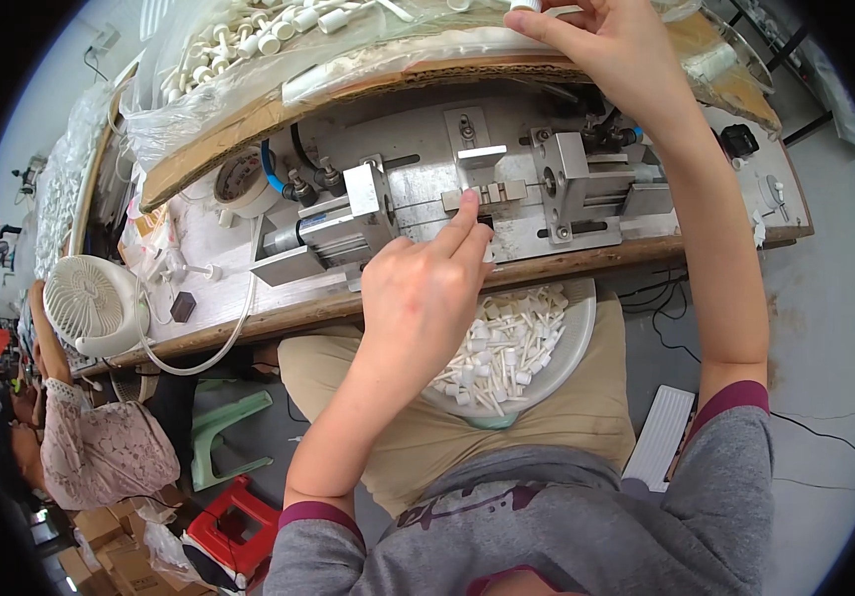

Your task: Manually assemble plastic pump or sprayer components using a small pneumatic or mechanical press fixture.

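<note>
My left hand (423, 283) reaches over the bench's front edge, index finger stretched out and its tip on a small metal holder block (507, 192). The other fingers are partly curled, and I see nothing held in them. Up at the top edge, my right hand (626, 50) pinches a small white plastic cap (525, 5) between thumb and fingers. It is cut off by the picture edge. Metal clamp assemblies face the block from the left (368, 202) and the right (562, 179). On my lap rests a pale bowl (578, 333) full of white caps and thin stems (497, 358).
Cardboard (219, 147) and clear plastic film bear many white stemmed pieces (239, 40) above the fixture. A small white fan (95, 303) and a tape roll (242, 182) stand left. Another person's patterned sleeve (100, 447), a green stool (219, 432) and a red stool (234, 526) are lower left.
</note>
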Tool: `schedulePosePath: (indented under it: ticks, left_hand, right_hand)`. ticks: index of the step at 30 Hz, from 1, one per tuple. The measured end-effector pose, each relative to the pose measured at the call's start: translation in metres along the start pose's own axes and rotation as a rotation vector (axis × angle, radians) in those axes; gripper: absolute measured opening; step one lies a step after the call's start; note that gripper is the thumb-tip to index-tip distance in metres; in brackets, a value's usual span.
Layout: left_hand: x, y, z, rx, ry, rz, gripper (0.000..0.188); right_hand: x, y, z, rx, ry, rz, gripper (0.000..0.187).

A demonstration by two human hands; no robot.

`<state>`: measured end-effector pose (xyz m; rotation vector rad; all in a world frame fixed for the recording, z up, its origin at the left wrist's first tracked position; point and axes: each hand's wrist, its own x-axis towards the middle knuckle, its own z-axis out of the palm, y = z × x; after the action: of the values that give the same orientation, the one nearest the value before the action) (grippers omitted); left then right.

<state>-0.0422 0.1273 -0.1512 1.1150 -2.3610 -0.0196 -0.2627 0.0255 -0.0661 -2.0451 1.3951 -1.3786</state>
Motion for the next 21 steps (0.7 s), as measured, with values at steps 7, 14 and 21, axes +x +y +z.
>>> schedulePosePath:
  ticks: [7, 14, 21]
  left_hand:
    - [0.001, -0.003, 0.001, 0.034, -0.052, 0.019, 0.028]
    - [0.037, -0.020, -0.047, -0.231, -0.068, 0.047, 0.027]
    - [0.154, -0.036, -0.070, -0.220, 0.081, -0.054, 0.027]
  right_hand:
    - [-0.046, -0.025, 0.011, 0.301, 0.028, -0.017, 0.022]
    - [-0.104, -0.019, 0.007, -0.165, 0.008, -0.329, 0.029]
    - [-0.161, -0.022, 0.041, -0.450, -0.201, -0.337, 0.025]
